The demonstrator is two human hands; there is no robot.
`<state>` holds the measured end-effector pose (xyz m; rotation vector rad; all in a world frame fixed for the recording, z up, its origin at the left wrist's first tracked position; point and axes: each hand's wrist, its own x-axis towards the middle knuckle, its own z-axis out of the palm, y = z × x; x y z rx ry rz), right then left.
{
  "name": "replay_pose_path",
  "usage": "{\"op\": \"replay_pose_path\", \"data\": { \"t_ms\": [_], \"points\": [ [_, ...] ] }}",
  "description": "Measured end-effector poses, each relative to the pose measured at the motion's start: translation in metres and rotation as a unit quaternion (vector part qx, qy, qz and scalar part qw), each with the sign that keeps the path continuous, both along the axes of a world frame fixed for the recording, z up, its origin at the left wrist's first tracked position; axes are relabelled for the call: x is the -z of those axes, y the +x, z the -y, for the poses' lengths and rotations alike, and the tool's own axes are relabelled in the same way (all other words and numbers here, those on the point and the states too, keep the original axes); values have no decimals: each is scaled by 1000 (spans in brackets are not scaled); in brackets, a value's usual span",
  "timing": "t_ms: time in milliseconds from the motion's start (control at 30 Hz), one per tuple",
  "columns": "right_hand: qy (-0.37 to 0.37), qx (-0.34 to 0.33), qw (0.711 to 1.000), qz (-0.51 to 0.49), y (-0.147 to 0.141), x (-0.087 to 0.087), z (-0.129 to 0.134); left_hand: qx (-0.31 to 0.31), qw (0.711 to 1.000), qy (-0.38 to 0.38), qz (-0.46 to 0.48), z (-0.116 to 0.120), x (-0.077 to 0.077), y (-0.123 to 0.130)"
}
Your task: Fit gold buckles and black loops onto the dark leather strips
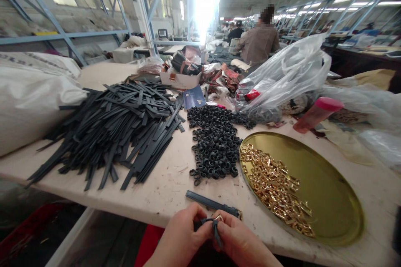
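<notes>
The left hand (pixel 184 230) is pinching a dark grey, flat strap (pixel 215 228) between its fingers, and the right hand (pixel 234 232) is pinching it beside a small gold metal buckle (pixel 218 218), at the pale desk's (pixel 169 194) near edge. A similar dark, buckled strap (pixel 206 201) is lying just beyond the hands.

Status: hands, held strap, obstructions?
Left hand, right hand: pinching dark strap. Gold buckle between hands. Buckled strap lying just beyond; nothing visibly blocking.

Dark strap (pixel 215 230) bends at a gold buckle (pixel 218 217).
</notes>
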<state>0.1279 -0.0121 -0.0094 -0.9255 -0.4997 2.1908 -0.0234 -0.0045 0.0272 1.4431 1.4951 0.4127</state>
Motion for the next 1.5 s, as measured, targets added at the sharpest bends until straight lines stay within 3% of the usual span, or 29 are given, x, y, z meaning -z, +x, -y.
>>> {"op": "replay_pose_path", "data": {
  "t_ms": [133, 233, 367, 500, 533, 567, 733, 867, 933, 1033, 1267, 1500],
  "points": [
    [45, 30, 997, 50, 0, -1, 1, -17, 986, -58, 152, 2, 0, 3],
    [111, 63, 981, 148, 0, 2, 0, -45, 966, -110, 231, 4, -1, 5],
    [205, 100, 928, 293, 3, 3, 4, -74, 957, -146, 240, 7, -4, 7],
    [333, 26, 849, 409, 14, -8, 9, -76, 953, -172, 237, 12, -5, 6],
    [345, 3, 840, 419, 16, -10, 10, -74, 951, -177, 242, 14, -5, 5],
    [340, -17, 843, 417, 19, -13, 10, -74, 948, -181, 250, 15, -5, 5],
    [230, -67, 918, 316, 22, -18, 13, -58, 932, -191, 304, 23, -9, 1],
    [198, -60, 927, 311, 20, -19, 19, -40, 937, -164, 306, 26, -8, 3],
    [235, -46, 902, 360, 21, -19, 22, -46, 944, -157, 288, 27, -5, 5],
    [330, -35, 840, 429, 24, -18, 26, -54, 947, -164, 273, 27, -3, 7],
    [369, -56, 821, 432, 28, -5, 31, 89, 955, -226, 171, 30, -4, -1],
    [515, -112, 729, 437, 33, -10, 26, 91, 975, -178, 101, 29, -3, 8]
  ]
}}
